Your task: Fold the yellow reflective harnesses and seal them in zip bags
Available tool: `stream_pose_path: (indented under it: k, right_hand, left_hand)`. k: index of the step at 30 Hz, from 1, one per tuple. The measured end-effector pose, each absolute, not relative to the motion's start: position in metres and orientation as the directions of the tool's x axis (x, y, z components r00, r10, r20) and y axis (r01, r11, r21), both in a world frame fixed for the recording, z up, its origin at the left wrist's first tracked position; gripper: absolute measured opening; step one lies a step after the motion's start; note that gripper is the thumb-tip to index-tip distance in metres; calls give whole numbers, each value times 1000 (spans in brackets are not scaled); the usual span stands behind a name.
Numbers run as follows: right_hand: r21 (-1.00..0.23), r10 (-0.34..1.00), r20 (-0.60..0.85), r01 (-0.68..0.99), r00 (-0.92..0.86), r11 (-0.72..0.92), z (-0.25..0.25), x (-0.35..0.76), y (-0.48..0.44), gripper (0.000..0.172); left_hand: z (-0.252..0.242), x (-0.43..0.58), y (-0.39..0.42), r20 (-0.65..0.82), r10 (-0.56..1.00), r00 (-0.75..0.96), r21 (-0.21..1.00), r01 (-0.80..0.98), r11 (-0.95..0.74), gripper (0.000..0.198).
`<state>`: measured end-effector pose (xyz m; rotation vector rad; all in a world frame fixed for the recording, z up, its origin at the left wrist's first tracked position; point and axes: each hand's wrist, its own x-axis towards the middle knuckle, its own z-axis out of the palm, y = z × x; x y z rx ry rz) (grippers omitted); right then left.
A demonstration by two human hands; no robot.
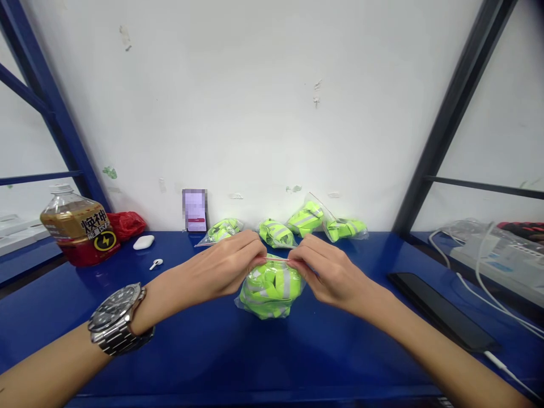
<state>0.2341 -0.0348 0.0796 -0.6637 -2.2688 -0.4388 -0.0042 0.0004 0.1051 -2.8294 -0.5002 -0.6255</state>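
A clear zip bag [272, 289] hangs between my hands above the blue table, with folded neon-yellow fabric and grey reflective strips inside. My left hand [232, 260] pinches the bag's top edge on the left. On the right side of the same edge, my right hand [325, 266] is pinched too. A thin reddish line runs along the edge between my fingers. Behind the hands, several similar filled bags lie by the wall, among them one bag [276, 233] in the middle and another bag [346, 228] at the right.
On the blue table [204, 357], a large drink bottle [79, 226], red plastic [127, 225], a white earbud case [143, 242] and an earbud [156, 264] are at left. A phone [195, 211] leans against the wall. Another phone [444, 311] lies right, near cables and a power strip [501, 260].
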Motion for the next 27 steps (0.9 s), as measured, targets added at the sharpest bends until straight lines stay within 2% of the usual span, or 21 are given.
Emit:
stream_pose_path:
  k: [7,14,27]
  right_hand:
    - [124,320,727,575,-607,809,78,233,-33,18]
    - [-75,445,706,567,-550,820,83,233,-37,11]
    - [-103,415,678,481,-607,870,86,225,-44,10]
  left_hand:
    - [109,0,-4,426,308,851,-116,388,-914,21]
    - [116,0,-9,365,351,862,-45,393,-918,19]
    - [123,6,-25,297,332,895,-76,369,-926,17]
